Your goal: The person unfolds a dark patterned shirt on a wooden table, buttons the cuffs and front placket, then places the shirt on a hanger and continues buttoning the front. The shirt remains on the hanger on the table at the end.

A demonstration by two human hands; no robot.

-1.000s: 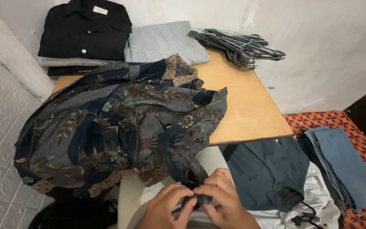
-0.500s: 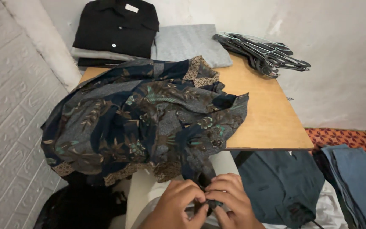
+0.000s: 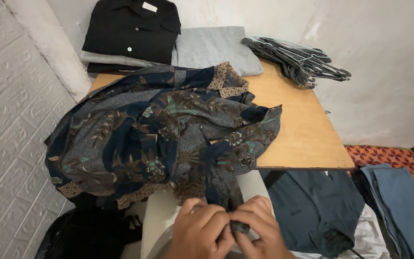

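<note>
Both hands meet at the bottom of the view, the left hand and the right hand pressed fingertip to fingertip, their shared grip closed on a narrow end of the dark navy patterned shirt of thin, soft cloth with brown and teal leaf prints. From that pinched end the cloth rises away from the grip in a twisted strip, then spreads out above and to the left of it into a loose, rumpled heap that covers the near left part of the light wooden desk with a flat smooth top and hangs over the desk's front and left edges. A band of small brown geometric print runs along the hem just above and left of the grip. Farther up beyond the heap, well apart from the grip, lie a folded black buttoned shirt on top of a stack, a folded pale grey knitted cloth beside it, and a bundle of thin dark wire hangers to the upper right. Right of the grip, below the desk edge, sits a folded slate-blue garment, with folded lighter blue trousers farther right on a red patterned mat.
</note>
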